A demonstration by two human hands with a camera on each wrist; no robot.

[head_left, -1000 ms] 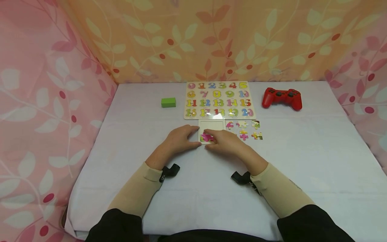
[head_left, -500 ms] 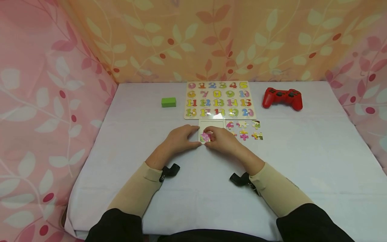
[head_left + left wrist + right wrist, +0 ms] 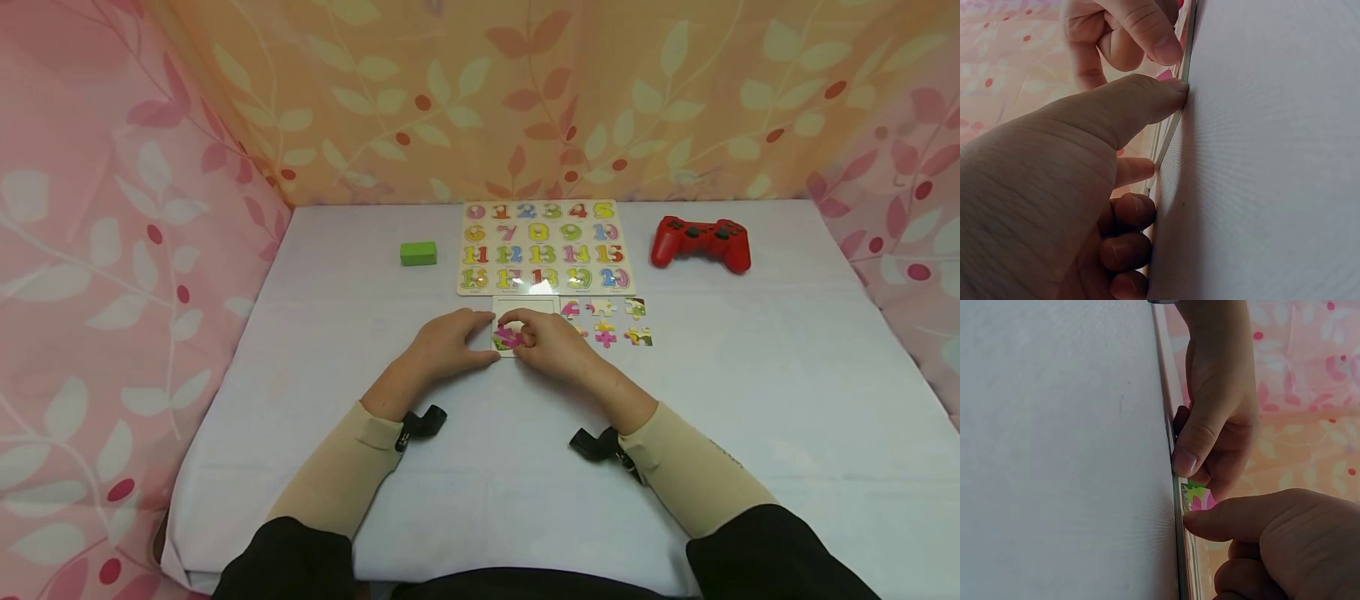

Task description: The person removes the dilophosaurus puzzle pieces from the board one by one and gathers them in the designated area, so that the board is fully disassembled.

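Hands meet over the small puzzle tray (image 3: 525, 307) mid-desk, just in front of the number board (image 3: 545, 247). Right hand (image 3: 551, 343) has fingers curled, pinching a pink-green puzzle piece (image 3: 507, 338) at the tray's near-left corner. Left hand (image 3: 447, 342) lies relaxed, thumb steadying the tray's left edge. Loose pieces (image 3: 606, 322) sit just right of it.

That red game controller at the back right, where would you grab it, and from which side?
Best taken by one of its two handle grips, probably the nearer-pointing right one, coming from above and the front. The red game controller lies flat on the white table with both rounded horns pointing toward the person, and nothing stands close around it, so fingers could likely wrap a horn easily.
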